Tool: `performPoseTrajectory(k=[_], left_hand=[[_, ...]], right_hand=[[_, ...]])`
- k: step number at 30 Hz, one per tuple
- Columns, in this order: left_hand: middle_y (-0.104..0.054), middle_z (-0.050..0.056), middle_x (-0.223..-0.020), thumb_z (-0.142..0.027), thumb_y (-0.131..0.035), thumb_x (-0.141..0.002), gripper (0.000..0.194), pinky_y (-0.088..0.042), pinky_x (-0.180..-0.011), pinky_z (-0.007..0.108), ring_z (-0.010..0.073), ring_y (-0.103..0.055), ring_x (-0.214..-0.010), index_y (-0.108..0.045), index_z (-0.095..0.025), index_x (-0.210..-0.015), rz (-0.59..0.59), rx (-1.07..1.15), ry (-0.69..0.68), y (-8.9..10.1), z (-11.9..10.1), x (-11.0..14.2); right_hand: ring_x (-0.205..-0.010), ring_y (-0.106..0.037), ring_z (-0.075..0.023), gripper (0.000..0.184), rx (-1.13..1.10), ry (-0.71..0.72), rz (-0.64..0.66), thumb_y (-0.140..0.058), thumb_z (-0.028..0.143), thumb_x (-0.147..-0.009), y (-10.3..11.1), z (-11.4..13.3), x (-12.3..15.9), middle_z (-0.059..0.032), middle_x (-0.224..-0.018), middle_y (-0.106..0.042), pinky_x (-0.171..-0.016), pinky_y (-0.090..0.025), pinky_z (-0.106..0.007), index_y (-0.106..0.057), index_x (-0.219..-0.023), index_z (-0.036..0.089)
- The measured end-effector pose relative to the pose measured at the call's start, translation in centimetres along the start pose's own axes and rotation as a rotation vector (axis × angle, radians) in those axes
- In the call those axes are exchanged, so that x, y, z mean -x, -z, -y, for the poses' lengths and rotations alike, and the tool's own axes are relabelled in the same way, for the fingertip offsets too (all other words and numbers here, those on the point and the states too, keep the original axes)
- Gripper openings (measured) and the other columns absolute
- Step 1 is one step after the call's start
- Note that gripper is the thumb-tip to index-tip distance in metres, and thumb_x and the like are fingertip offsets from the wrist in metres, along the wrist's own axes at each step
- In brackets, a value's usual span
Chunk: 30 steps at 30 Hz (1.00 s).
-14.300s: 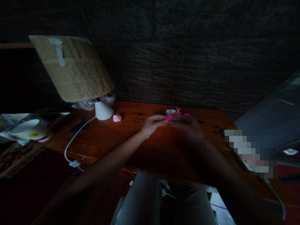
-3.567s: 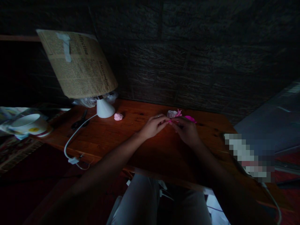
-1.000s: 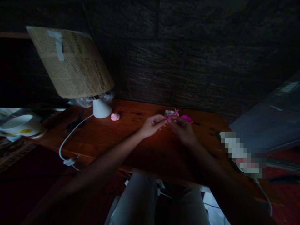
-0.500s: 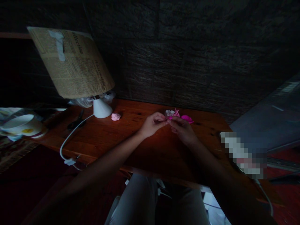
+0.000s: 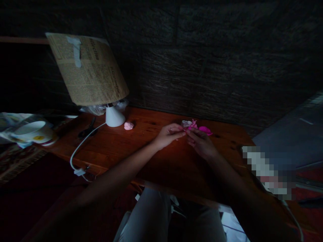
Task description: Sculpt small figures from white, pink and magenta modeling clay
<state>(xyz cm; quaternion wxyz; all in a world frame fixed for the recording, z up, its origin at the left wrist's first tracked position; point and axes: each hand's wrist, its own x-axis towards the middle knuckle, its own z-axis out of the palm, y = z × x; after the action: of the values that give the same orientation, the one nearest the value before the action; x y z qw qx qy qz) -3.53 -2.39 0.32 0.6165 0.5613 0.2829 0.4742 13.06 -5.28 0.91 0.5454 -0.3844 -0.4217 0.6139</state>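
Observation:
Over the wooden table (image 5: 141,148), my left hand (image 5: 168,135) and my right hand (image 5: 200,140) meet at the fingertips. Both pinch a small pink piece (image 5: 185,129), probably modelling clay, mostly covered by the fingers. My left hand wears a ring. Just behind the fingers lie a whitish lump (image 5: 186,123) and a light pink piece with thin prongs (image 5: 194,123). A flat magenta piece (image 5: 205,130) rests to the right of them. Farther left, a pale pink lump (image 5: 128,125) sits by itself near the lamp.
A lamp with a newspaper-print shade (image 5: 91,70) stands at the left, its white cord (image 5: 80,148) running over the front edge. Dark scissors (image 5: 88,130) lie beside it. A white cup-like container (image 5: 34,132) is farther left. A blurred-out device (image 5: 267,173) lies right. A dark wall rises behind.
Since the early frame, the bright pink piece between my fingers has become less visible. In the last second both hands keep pinching with small finger shifts. The view has swung slightly left.

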Motion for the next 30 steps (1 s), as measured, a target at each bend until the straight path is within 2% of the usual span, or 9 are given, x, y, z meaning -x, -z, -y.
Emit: performPoseTrajectory(k=[4, 12, 15, 17, 18, 21, 24, 27, 30], left_hand=[[-0.072, 0.002, -0.083, -0.035, -0.085, -0.066, 0.039, -0.043, -0.061, 0.022, 0.0113, -0.063, -0.073, -0.066, -0.016, -0.094, 0.025, 0.007, 0.022, 0.2, 0.1, 0.0], [-0.073, 0.005, -0.087, -0.044, -0.08, -0.073, 0.042, -0.045, -0.067, 0.025, 0.0137, -0.066, -0.078, -0.067, -0.016, -0.101, 0.121, -0.071, 0.019, 1.4, 0.1, -0.6], [-0.074, 0.007, -0.089, -0.043, -0.077, -0.077, 0.036, -0.048, -0.074, 0.028, 0.015, -0.066, -0.081, -0.068, -0.014, -0.098, -0.022, -0.288, -0.138, 3.6, -0.6, -1.1], [-0.074, 0.008, -0.092, -0.04, -0.075, -0.079, 0.031, -0.048, -0.08, 0.029, 0.0163, -0.066, -0.085, -0.069, -0.015, -0.096, -0.149, -0.506, -0.245, 5.4, -1.0, -1.2], [-0.074, 0.008, -0.094, -0.038, -0.074, -0.08, 0.029, -0.048, -0.081, 0.03, 0.0168, -0.067, -0.086, -0.07, -0.015, -0.097, -0.156, -0.597, -0.262, 6.2, -1.2, -1.2], [-0.075, 0.008, -0.094, -0.039, -0.072, -0.08, 0.028, -0.048, -0.077, 0.029, 0.0174, -0.066, -0.083, -0.073, -0.015, -0.096, -0.048, -0.804, -0.223, 7.6, -1.4, -0.9], [-0.075, 0.007, -0.093, -0.038, -0.074, -0.077, 0.026, -0.047, -0.076, 0.027, 0.0173, -0.065, -0.083, -0.075, -0.017, -0.093, 0.144, -0.905, -0.162, 7.8, -1.2, -0.5], [-0.075, 0.004, -0.092, -0.032, -0.075, -0.076, 0.023, -0.047, -0.076, 0.026, 0.0155, -0.064, -0.082, -0.073, -0.017, -0.094, 0.261, -0.842, -0.102, 7.7, -0.8, -0.4], [-0.072, 0.003, -0.089, -0.025, -0.076, -0.071, 0.025, -0.048, -0.076, 0.027, 0.0142, -0.064, -0.079, -0.07, -0.015, -0.093, 0.236, -0.671, -0.046, 7.5, -0.4, -0.6]], right_hand=[[-0.051, -0.029, -0.0057, 0.038, 0.049, 0.043, 0.069, -0.09, 0.047, -0.061, -0.2, 0.1, 0.0, 0.0063, -0.061, -0.048, -0.044, -0.022, -0.021, -0.066, -0.074, 0.022], [-0.052, -0.032, -0.0077, 0.039, 0.132, 0.062, 0.051, -0.086, 0.051, -0.064, 0.2, -0.1, -0.2, 0.0053, -0.064, -0.051, -0.049, -0.025, -0.025, -0.066, -0.079, 0.022], [-0.051, -0.033, -0.0088, 0.04, 0.302, 0.081, 0.019, -0.081, 0.056, -0.068, 0.8, 0.1, -0.2, 0.0066, -0.058, -0.046, -0.05, -0.026, -0.026, -0.067, -0.082, 0.021], [-0.054, -0.039, -0.0107, 0.038, 0.469, 0.136, 0.03, -0.077, 0.057, -0.073, 1.1, 0.4, -0.2, 0.0042, -0.061, -0.051, -0.052, -0.03, -0.027, -0.068, -0.081, 0.02], [-0.057, -0.044, -0.0122, 0.036, 0.565, 0.189, 0.048, -0.075, 0.055, -0.076, 1.3, 0.5, -0.2, 0.0021, -0.064, -0.056, -0.055, -0.034, -0.029, -0.068, -0.079, 0.02], [-0.066, -0.054, -0.0166, 0.025, 0.873, 0.365, 0.118, -0.072, 0.044, -0.08, 1.7, 0.6, -0.3, -0.0025, -0.073, -0.064, -0.065, -0.041, -0.032, -0.068, -0.074, 0.021], [-0.064, -0.054, -0.017, 0.015, 1.076, 0.459, 0.186, -0.073, 0.032, -0.079, 1.9, 0.2, -0.4, -0.0029, -0.072, -0.064, -0.065, -0.041, -0.033, -0.067, -0.071, 0.021], [-0.069, -0.058, -0.0179, 0.005, 1.139, 0.497, 0.251, -0.068, 0.025, -0.081, 2.0, -0.3, -0.5, -0.0054, -0.083, -0.069, -0.067, -0.044, -0.033, -0.07, -0.079, 0.021], [-0.074, -0.062, -0.0187, 0.013, 1.164, 0.463, 0.319, -0.061, 0.02, -0.084, 2.2, -0.5, -0.3, -0.0075, -0.091, -0.072, -0.07, -0.047, -0.033, -0.073, -0.088, 0.022]])
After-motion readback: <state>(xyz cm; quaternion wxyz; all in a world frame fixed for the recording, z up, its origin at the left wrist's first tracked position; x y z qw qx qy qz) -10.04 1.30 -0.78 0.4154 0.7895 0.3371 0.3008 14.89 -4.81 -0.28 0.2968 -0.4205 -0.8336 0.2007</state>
